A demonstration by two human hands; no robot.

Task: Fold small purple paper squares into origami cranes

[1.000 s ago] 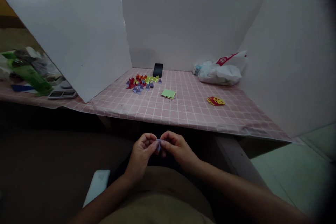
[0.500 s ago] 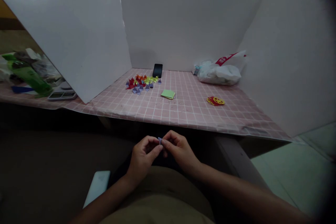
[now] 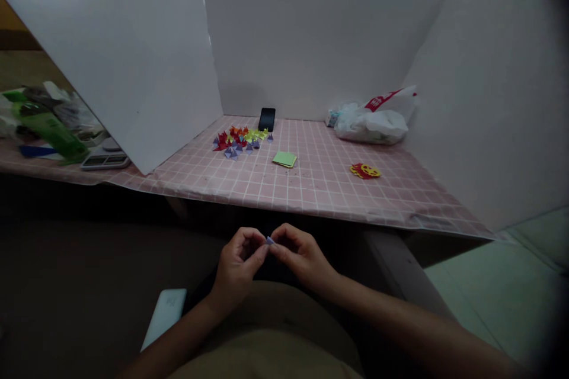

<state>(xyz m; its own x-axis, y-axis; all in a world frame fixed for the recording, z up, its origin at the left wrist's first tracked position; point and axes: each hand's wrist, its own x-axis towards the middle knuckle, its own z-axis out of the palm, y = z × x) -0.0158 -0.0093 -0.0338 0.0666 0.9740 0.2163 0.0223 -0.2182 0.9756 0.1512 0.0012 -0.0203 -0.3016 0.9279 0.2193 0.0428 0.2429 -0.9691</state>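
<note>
A small piece of folded purple paper is pinched between my two hands, just in front of the table edge and above my lap. My left hand grips it from the left with thumb and forefinger. From the right, my right hand holds it the same way, fingers curled. My fingertips cover most of the paper. On the table beyond lie a stack of green and yellow paper squares and a cluster of small folded paper pieces in red, orange, yellow and purple.
A dark phone leans at the back wall. White plastic bag sits back right; red and yellow cut-outs lie before it. White panels enclose the pink checked table. At left are a scale and green bottle; a white slab lies below.
Both hands have shifted slightly, and the purple paper has turned between the fingertips, its point now leaning more to the side. Things on the table have stayed put.
</note>
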